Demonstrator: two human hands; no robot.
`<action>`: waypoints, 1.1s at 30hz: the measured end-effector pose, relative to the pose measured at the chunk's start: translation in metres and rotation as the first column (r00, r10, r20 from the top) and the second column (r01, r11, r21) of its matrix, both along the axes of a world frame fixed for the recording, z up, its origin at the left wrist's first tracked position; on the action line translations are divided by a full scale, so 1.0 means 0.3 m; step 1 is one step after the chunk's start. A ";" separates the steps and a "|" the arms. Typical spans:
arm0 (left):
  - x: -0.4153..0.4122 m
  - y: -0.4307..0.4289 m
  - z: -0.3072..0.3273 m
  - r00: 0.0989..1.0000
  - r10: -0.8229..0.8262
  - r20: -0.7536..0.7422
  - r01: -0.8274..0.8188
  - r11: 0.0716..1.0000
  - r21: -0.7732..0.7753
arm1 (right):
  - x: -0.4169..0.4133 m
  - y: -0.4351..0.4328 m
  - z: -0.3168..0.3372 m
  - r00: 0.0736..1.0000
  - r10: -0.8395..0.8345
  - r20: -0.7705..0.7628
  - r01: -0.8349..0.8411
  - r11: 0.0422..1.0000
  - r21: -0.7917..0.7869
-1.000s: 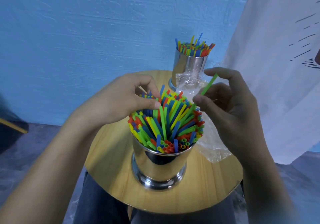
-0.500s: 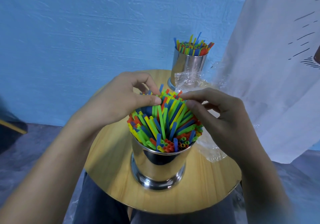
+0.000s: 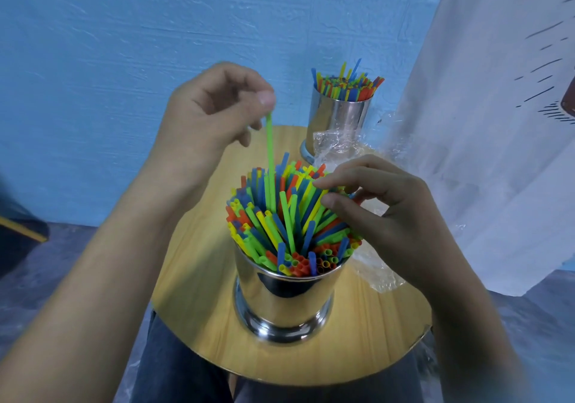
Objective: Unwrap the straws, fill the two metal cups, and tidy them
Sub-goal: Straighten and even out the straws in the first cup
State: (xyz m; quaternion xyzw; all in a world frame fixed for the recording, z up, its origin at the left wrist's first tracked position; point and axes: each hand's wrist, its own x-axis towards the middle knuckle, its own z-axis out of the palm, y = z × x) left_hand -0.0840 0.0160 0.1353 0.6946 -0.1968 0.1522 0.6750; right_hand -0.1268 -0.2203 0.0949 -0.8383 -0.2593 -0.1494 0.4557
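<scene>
Two metal cups on a round wooden tabletop (image 3: pixel 193 278), both polished steel with a flared foot. The near cup (image 3: pixel 283 303) stands toward my edge of the tabletop and is packed to the rim with thin plastic straws (image 3: pixel 289 225), too many to count, in four colours: green, yellow, blue and red-orange. They fan outward, open ends up, uneven in height. The far cup (image 3: pixel 337 116) sits at the back edge, also full; its straws (image 3: pixel 347 85) stand more upright, a few poking above the rest. One green straw (image 3: pixel 270 147) rises well above the near bundle, nearly vertical, its lower end down among the others on the left side of the cup. My left hand (image 3: pixel 214 113) pinches its top end between thumb and forefinger, other fingers curled in. My right hand (image 3: pixel 389 216) is at the right side of the near bundle, fingers bent, thumb and forefinger tips on the straw tops; whether they grip one I cannot tell. Crumpled clear plastic wrap (image 3: pixel 339 144) lies between the cups and runs down the right side of the tabletop, partly behind my right hand; number of pieces unclear. Blue wall (image 3: pixel 124 44) behind, white cloth (image 3: pixel 482 122) hanging at right, my dark trousers (image 3: pixel 180 371) below the tabletop.
</scene>
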 end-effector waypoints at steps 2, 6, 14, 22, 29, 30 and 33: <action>0.005 0.005 0.008 0.999 0.037 0.005 -0.036 0.991 -0.129 | 0.000 0.001 -0.001 1.000 -0.012 0.001 0.012 1.000 0.005; 0.011 0.029 0.022 0.998 0.055 -0.036 -0.064 0.920 -0.386 | -0.001 0.003 -0.007 0.999 -0.032 0.005 0.032 0.999 0.003; 0.025 0.032 -0.034 0.977 0.046 -0.209 -0.141 0.872 -0.468 | -0.007 0.008 -0.007 0.995 -0.100 0.030 0.096 0.991 0.096; -0.008 0.054 -0.059 0.973 0.031 -0.228 0.047 0.943 0.329 | -0.002 -0.024 0.033 0.993 -0.094 -0.069 0.115 0.689 0.715; -0.012 0.049 -0.048 0.981 0.017 -0.192 0.103 0.796 0.597 | -0.017 -0.027 0.062 0.983 -0.174 -0.051 0.156 0.667 0.729; -0.010 0.049 -0.047 0.982 0.021 -0.189 0.097 0.797 0.596 | -0.019 -0.025 0.059 0.984 -0.174 -0.039 0.152 0.702 0.696; -0.012 0.037 -0.041 0.981 0.014 -0.192 0.108 0.784 0.611 | -0.026 -0.011 0.051 0.991 -0.136 -0.003 0.113 0.809 0.577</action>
